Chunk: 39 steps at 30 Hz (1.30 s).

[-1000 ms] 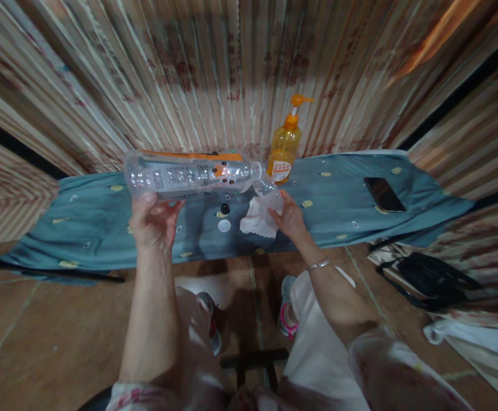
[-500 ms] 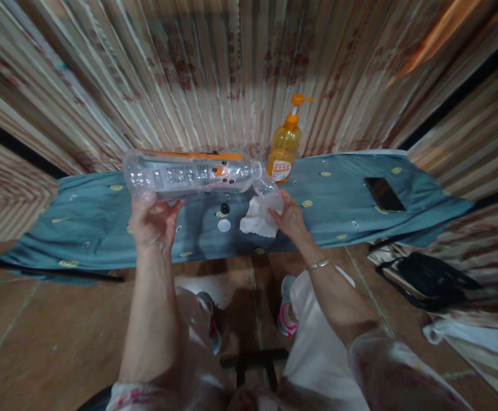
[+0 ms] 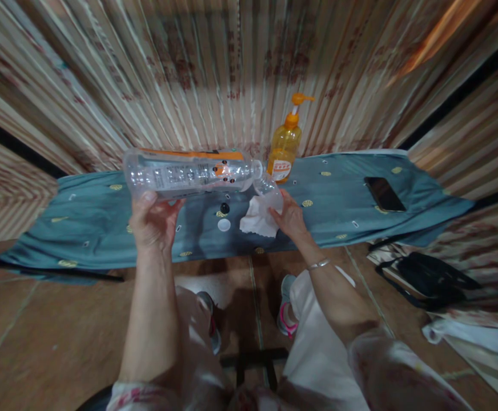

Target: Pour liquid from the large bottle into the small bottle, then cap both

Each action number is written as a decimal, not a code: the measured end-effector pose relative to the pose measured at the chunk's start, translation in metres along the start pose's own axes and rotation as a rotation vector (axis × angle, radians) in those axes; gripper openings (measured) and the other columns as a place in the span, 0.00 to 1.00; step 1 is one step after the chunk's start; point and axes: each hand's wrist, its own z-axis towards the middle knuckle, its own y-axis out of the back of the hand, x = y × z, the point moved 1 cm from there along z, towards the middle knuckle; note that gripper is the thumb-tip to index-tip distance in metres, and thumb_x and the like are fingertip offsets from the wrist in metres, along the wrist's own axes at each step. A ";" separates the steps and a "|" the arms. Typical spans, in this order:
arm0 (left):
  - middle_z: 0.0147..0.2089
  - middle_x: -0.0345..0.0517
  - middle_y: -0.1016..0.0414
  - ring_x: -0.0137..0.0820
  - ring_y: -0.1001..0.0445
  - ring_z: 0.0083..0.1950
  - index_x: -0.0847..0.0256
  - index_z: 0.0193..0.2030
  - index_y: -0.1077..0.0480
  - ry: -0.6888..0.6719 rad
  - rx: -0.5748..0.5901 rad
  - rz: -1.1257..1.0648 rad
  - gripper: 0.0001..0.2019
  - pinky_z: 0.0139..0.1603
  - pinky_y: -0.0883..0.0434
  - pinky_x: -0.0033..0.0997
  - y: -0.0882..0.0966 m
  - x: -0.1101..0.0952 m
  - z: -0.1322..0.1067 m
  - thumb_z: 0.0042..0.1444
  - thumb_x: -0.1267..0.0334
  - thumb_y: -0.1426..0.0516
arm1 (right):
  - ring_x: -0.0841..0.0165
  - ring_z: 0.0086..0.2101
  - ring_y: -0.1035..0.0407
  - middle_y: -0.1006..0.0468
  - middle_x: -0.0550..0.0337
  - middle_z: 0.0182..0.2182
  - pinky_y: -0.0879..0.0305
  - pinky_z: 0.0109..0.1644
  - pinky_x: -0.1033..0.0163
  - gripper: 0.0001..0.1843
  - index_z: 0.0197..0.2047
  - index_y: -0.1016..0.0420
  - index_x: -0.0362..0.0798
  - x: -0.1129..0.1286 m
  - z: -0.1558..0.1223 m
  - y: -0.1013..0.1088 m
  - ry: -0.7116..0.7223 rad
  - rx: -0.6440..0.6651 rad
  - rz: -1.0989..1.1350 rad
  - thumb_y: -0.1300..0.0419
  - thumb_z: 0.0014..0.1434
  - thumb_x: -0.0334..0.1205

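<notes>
My left hand (image 3: 152,220) grips the base end of a large clear plastic bottle (image 3: 189,173) with an orange label, held on its side above the table. The bottle's open mouth points right, into a small clear cup (image 3: 269,192) that my right hand (image 3: 289,217) holds tilted over a white cloth (image 3: 257,220). A white cap (image 3: 224,225) and a small black cap (image 3: 225,208) lie on the grey-blue table cover (image 3: 103,217) below the bottle.
An orange pump bottle (image 3: 286,145) stands at the back by the curtain. A black phone (image 3: 384,194) lies at the table's right end. A black bag (image 3: 433,279) sits on the floor to the right. My feet and a dark stool frame are below.
</notes>
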 end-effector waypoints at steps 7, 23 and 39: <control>0.37 0.39 0.22 0.31 0.26 0.36 0.52 0.47 0.30 0.000 -0.019 -0.021 0.30 0.39 0.26 0.34 -0.002 0.000 -0.001 0.30 0.61 0.35 | 0.50 0.57 0.33 0.31 0.34 0.58 0.34 0.60 0.42 0.35 0.66 0.46 0.36 0.000 -0.001 -0.001 0.000 -0.013 0.008 0.45 0.62 0.48; 0.35 0.40 0.23 0.32 0.27 0.36 0.54 0.41 0.29 0.010 -0.014 -0.010 0.25 0.40 0.26 0.35 -0.002 -0.001 -0.001 0.30 0.61 0.35 | 0.50 0.56 0.32 0.29 0.36 0.57 0.33 0.59 0.44 0.34 0.65 0.44 0.36 0.001 0.000 0.001 -0.001 -0.020 0.014 0.44 0.61 0.47; 0.37 0.41 0.23 0.33 0.27 0.36 0.53 0.44 0.29 -0.024 0.019 -0.017 0.27 0.48 0.27 0.45 -0.001 0.000 0.001 0.31 0.60 0.36 | 0.50 0.56 0.32 0.29 0.33 0.57 0.33 0.59 0.45 0.35 0.64 0.44 0.34 0.003 0.001 0.004 -0.003 0.020 0.009 0.44 0.60 0.46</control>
